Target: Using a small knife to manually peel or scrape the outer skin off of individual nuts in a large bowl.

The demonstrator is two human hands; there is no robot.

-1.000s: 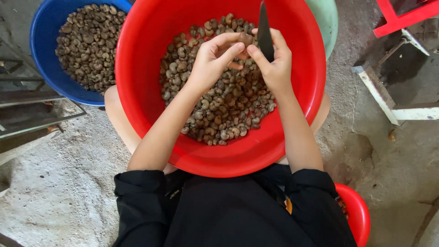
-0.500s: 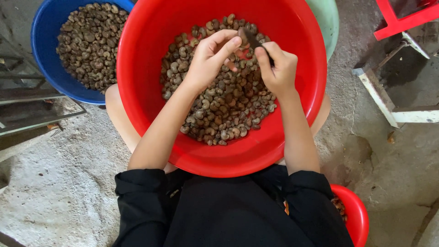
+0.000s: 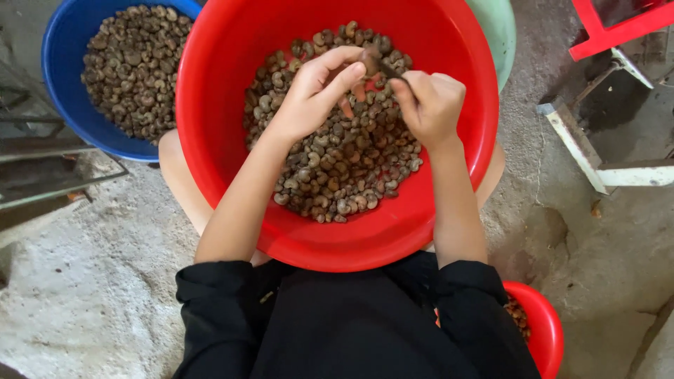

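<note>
A big red basin [image 3: 210, 147] rests on my lap, part filled with brown, curved nuts in their shells [image 3: 337, 168]. Above the pile my left hand [image 3: 316, 91] pinches one nut [image 3: 370, 60] between thumb and fingers. My right hand [image 3: 430, 105] is closed round a small dark knife [image 3: 387, 69], its blade pointing left against that nut. Both forearms reach over the basin's near rim.
A blue basin [image 3: 60, 91] of the same nuts stands at the upper left. A pale green tub's edge [image 3: 500, 35] shows behind the red basin. A small red bowl [image 3: 544, 333] sits at my right hip. A red stool leg [image 3: 604, 31] and white bars [image 3: 583, 151] lie right, on concrete.
The knife, upright a second ago, has swung down so its blade lies against the nut. Both hands have stayed over the far part of the pile.
</note>
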